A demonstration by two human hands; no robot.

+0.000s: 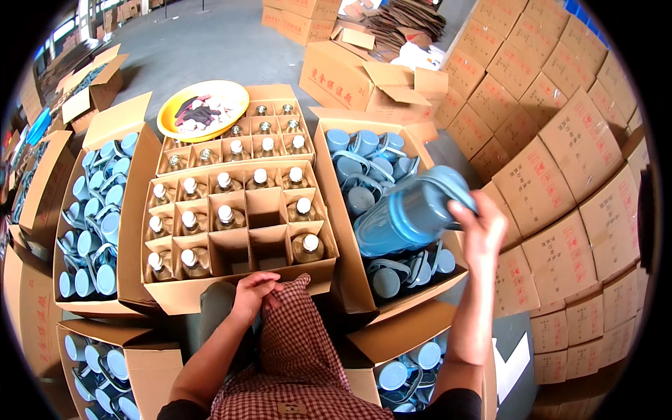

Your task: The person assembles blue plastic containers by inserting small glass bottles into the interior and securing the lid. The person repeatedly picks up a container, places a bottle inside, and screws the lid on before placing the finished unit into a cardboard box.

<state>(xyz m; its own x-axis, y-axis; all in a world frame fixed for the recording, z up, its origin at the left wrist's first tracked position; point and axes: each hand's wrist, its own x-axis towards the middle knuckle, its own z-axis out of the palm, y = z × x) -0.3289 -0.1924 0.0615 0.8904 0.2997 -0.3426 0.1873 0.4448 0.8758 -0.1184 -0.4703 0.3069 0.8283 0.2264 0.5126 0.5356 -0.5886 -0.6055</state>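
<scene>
Closest to us is our checked apron [297, 350], and our left hand [253, 292] rests on its top edge, fingers curled together on the cloth, just below the near wall of the divided box [183, 294]. Our right hand [483, 234] is raised over the right-hand box [350, 280], its grip clamped on the base end of a blue jug shell [409, 213], which lies tilted on its side in the air above the other blue shells [367, 164] packed there.

We judge that the step in hand is carrying one shell from its box toward the divided box, where glass liners [224, 217] with white stoppers stand in most cells. Several cells near the front edge look bare [266, 206]. The next move, we think, calls for swinging the shell leftward and turning it upright over one of these cells or liners, with the left hand free to steady it.

More boxes of shells [94, 224] stand on the floor to the left, a yellow basin [203, 110] of gloves sits behind, and sealed cartons [553, 168] are stacked to the right.
</scene>
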